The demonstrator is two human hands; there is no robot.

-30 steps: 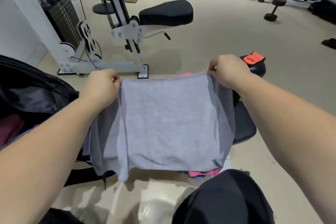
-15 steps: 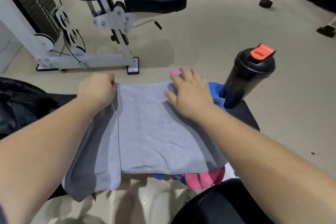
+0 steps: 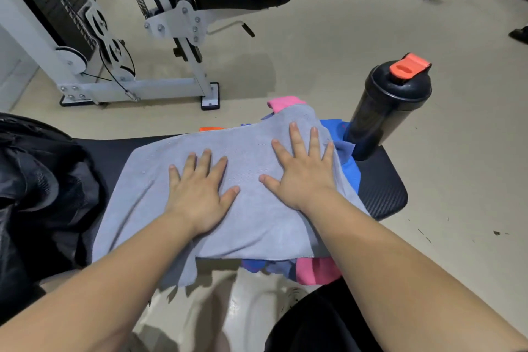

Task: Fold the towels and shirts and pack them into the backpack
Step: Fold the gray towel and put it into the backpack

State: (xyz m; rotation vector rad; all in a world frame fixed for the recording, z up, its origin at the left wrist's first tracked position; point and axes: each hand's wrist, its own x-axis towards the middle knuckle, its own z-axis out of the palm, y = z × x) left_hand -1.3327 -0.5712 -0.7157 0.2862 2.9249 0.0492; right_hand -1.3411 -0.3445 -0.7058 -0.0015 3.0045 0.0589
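Grey towel half folded under my flat left hand and right hand; pile unfolded, backpack waiting.

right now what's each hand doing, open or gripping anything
Left hand: open, fingers spread, pressing flat on the grey towel.
Right hand: open, fingers spread, also flat on the grey towel, holding nothing.

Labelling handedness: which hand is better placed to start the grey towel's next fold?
Left, probably: the left hand lies flat nearest the loose left side of the grey towel on the bench; the right hand presses where it humps over clothes beside the shaker bottle.
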